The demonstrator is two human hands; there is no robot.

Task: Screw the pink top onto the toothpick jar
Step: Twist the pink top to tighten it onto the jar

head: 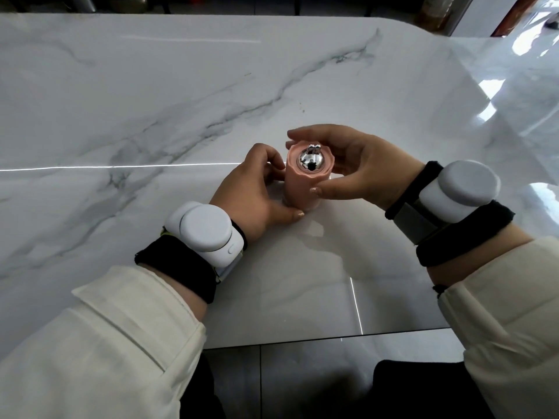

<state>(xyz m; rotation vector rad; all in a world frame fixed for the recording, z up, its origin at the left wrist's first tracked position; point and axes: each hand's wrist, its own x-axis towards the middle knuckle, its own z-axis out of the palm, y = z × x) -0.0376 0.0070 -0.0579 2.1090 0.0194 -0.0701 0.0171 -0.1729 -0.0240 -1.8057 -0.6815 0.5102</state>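
Right hand: the right hand is curled around the pink top from the right, with the fingers arched over its far rim and the thumb pressed against its near side, so the top is clasped.
Left hand: the left hand is wrapped around the lower part of the toothpick jar from the left, its thumb tip laid against the base and its fingers hidden behind the body; the jar is gripped.
Pink top: it is seated upright over the jar, with a scalloped upper rim; how far it is threaded on cannot be told.
Silver knob: a shiny silver knob is set in the centre of the top's upper face.
Toothpick jar: it is stood upright on the marble table, near the middle of the near edge, between the 2 hands; only a pale band of it is seen below the pink part.
Wrists: a white device is strapped to each wrist with black bands, the left device and the right device.
Sleeves: cream sleeves are worn on both forearms.
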